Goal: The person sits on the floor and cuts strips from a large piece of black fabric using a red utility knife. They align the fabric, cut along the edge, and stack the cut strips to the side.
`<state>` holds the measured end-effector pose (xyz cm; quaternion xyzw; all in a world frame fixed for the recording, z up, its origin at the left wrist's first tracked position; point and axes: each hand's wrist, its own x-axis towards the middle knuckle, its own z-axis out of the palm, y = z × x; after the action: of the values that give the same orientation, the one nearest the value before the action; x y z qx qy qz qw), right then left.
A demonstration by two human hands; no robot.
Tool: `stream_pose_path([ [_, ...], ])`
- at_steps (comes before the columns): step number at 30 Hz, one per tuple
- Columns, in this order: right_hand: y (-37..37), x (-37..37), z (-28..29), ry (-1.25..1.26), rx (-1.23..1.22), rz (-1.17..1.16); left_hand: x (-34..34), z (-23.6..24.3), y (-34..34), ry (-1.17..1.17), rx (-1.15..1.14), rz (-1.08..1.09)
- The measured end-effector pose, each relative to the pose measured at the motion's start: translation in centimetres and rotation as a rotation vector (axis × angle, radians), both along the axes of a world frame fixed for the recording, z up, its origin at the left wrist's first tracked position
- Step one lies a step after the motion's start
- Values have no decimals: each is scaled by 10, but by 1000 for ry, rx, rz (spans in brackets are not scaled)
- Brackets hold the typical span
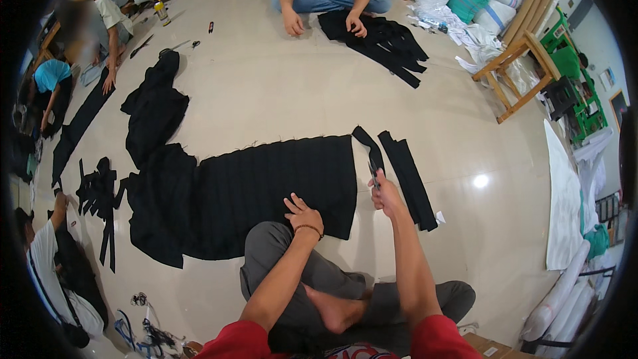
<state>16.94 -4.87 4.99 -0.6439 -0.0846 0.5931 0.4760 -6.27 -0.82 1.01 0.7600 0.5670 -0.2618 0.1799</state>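
Note:
A wide piece of black fabric [279,179], crossed by faint parallel lines, lies spread on the floor before me. My left hand [304,214] rests on its near part, fingers spread flat, holding nothing. Just past the fabric's right edge, my right hand [386,194] is closed around a pair of scissors [373,174] pointing away from me. A narrow black strip [364,139] lies at the blades, partly cut off from the fabric's far right corner or loose; I cannot tell which. Farther right lie stacked black fabric strips [409,179].
Bunched black cloth [156,110] adjoins the fabric's left end, with a tangle of black strips [103,189] beyond. Co-workers sit at left and across from me, one beside a black cloth pile [375,40]. A wooden stool [518,73] and white sacks [492,16] stand far right.

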Motion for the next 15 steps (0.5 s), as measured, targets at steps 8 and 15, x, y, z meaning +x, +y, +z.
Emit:
stream_pose_path([
  [8, 103, 23, -38, -62, -103, -48, 8, 13, 0, 36, -34, -38],
  [15, 136, 30, -49, -74, -108, -99, 8, 12, 1, 23, -23, -18],
])
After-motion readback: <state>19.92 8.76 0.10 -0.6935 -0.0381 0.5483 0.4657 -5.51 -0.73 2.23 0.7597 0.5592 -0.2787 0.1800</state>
